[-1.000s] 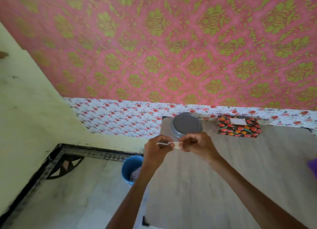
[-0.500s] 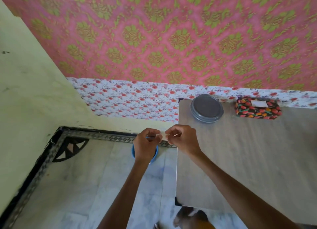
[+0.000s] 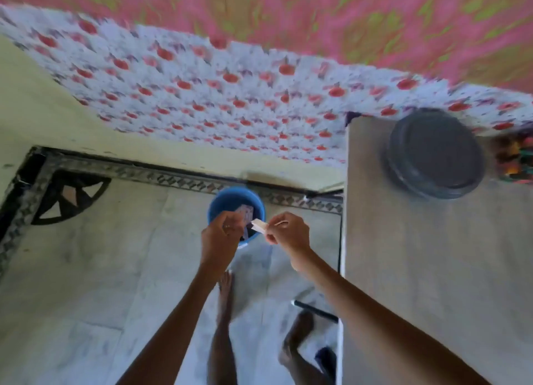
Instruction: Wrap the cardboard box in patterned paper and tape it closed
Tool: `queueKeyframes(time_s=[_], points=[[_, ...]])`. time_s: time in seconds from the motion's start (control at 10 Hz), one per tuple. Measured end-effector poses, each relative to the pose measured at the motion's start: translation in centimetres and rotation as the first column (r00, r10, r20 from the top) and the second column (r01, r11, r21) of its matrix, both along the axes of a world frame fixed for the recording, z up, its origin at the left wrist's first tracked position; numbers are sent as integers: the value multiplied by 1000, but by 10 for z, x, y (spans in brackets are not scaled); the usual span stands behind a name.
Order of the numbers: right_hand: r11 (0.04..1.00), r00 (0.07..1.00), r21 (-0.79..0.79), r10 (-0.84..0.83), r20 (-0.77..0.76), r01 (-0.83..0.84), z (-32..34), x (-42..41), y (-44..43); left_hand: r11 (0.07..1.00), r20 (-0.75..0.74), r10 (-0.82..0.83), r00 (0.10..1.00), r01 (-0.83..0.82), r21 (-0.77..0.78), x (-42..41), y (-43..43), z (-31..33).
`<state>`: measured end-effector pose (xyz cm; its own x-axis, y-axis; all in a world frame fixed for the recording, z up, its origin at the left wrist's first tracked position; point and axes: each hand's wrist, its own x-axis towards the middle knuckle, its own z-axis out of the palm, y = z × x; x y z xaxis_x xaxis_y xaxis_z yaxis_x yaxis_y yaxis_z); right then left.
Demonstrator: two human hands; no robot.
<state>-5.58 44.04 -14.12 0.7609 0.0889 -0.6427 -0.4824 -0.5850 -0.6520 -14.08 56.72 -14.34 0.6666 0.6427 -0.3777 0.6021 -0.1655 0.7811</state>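
- Head view, tilted down past the table [image 3: 432, 283] edge to the floor [image 3: 101, 269]; the whole frame is motion-blurred.
- Both hands are held out over a blue bucket [image 3: 215, 208] that stands on the floor just left of the table's side.
- Right hand [image 3: 288, 231]: thumb and fingers pinch one end of a small pale strip [image 3: 258, 226]. The strip sticks out to the left, above the bucket's mouth.
- Left hand [image 3: 220, 237]: fingers curled in, just beside the free end of the strip and seemingly apart from it. Cannot tell whether they grasp anything; the blur hides it.
- Bucket has some pale scraps inside, too blurred to name.
- Task item: box in patterned paper [image 3: 516, 159], dark with red and orange spots, lies at the table's far right, cut off by the frame edge, well apart from both hands.
- Round grey lidded tin [image 3: 435, 153] sits on the table just beside the box, to its left.
- Person's bare feet [image 3: 225, 286] show on the pale marble floor below the arms.
- Floor has a black patterned border along the wall.
- Backdrop: white cloth with red flowers [image 3: 202, 96], and pink-and-green patterned cloth [image 3: 288, 9] above it.
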Motion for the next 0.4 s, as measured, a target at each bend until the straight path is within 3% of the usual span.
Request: queueKeyframes(time_s=[0.2, 0.4], points=[[967, 970, -104, -238, -49, 232, -207, 21, 73, 996, -79, -40, 996, 33, -88, 24, 71, -189], [933, 926, -163, -345, -152, 321, -386, 29, 99, 983, -133, -72, 988, 48, -180, 40, 113, -339]])
